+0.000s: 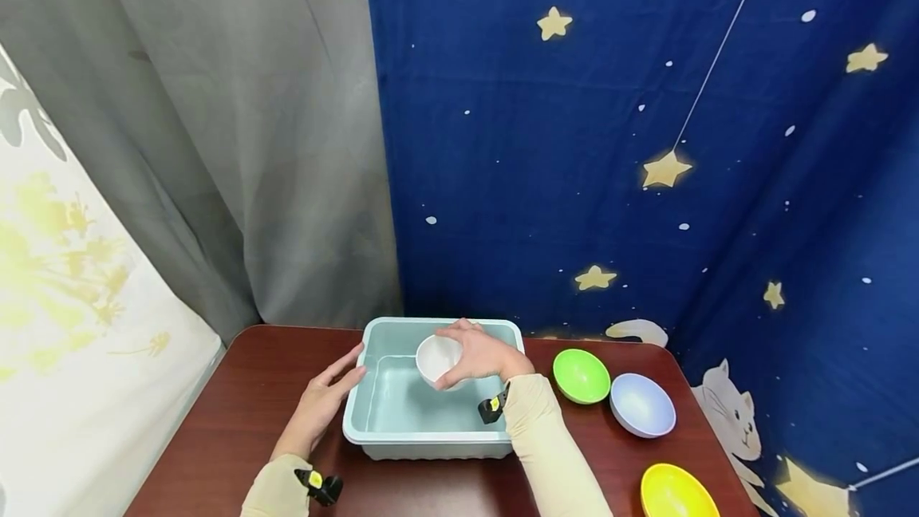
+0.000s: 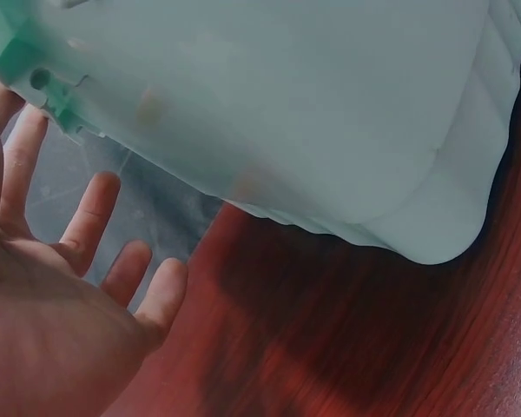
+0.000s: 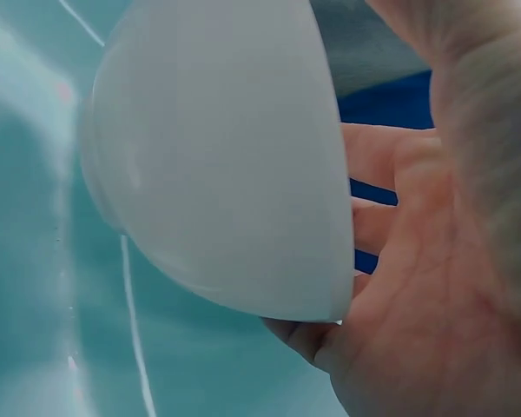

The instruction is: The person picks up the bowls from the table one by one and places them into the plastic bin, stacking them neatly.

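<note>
A pale teal plastic tub (image 1: 402, 439) stands on the dark red table. My right hand (image 1: 479, 356) grips a small white bowl (image 1: 435, 357) by its rim, tilted, over the inside of the tub. In the right wrist view the white bowl (image 3: 217, 165) fills the frame, with my fingers (image 3: 373, 156) behind its rim and the tub's floor (image 3: 35, 287) below. My left hand (image 1: 323, 401) lies with straight fingers against the tub's left wall. The left wrist view shows the left hand (image 2: 61, 295) spread beside the tub's outer wall (image 2: 313, 104).
To the right of the tub sit a green bowl (image 1: 581, 376), a pale blue bowl (image 1: 642, 405) and a yellow bowl (image 1: 678, 493) near the front right corner. A blue star-patterned cloth (image 1: 646, 142) and a grey curtain (image 1: 237, 126) hang behind the table (image 1: 237, 413).
</note>
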A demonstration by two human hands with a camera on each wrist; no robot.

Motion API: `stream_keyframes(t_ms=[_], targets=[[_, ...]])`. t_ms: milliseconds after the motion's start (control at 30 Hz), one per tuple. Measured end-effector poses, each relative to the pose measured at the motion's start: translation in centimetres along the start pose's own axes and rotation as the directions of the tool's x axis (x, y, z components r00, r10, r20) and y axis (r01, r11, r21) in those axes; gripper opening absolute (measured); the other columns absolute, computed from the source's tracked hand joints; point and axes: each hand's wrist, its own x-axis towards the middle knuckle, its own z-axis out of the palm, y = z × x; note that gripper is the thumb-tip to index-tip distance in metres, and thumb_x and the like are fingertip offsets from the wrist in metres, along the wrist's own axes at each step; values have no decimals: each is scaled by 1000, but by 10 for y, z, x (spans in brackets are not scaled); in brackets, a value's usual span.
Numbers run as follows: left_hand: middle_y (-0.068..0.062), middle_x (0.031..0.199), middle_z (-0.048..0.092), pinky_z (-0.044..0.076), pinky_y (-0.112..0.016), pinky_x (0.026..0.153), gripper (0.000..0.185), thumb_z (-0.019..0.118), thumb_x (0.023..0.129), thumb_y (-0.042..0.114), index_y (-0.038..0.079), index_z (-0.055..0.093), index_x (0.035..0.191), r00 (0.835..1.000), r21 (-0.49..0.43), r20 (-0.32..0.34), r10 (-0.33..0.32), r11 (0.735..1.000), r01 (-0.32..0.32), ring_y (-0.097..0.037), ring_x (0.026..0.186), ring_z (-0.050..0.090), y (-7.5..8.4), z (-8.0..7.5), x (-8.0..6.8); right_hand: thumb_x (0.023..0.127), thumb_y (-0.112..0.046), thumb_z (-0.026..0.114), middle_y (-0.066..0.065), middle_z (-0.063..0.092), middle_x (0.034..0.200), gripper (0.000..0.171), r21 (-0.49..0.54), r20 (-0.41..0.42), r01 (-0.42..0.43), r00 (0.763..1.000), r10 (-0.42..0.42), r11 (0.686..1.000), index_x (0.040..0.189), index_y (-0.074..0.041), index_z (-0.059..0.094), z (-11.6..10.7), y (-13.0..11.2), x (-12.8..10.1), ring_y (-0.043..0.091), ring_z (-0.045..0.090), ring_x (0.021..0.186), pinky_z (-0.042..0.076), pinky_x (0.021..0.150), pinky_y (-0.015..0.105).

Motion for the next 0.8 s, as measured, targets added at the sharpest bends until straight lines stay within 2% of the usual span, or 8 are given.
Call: stream_keyframes(t_ms=[567,800], targets=[[5,165,37,31,-56,121,59,66,96,52,41,47,151,1000,-77,1,1,997,-1,-26,155,30,-4,6,3,62,-48,94,0,49,149,104,17,-16,11,1000,-10,1000,151,-18,51,21,11,9,22,41,131,46,101,37],[5,165,36,30,-58,121,59,66,96,52,42,47,151,1000,-64,-5,2,998,-2,-27,156,29,-6,4,4,62,-48,94,-1,49,151,102,29,-18,14,1000,-13,999,151,-21,51,25,13,15,21,40,132,46,102,38]])
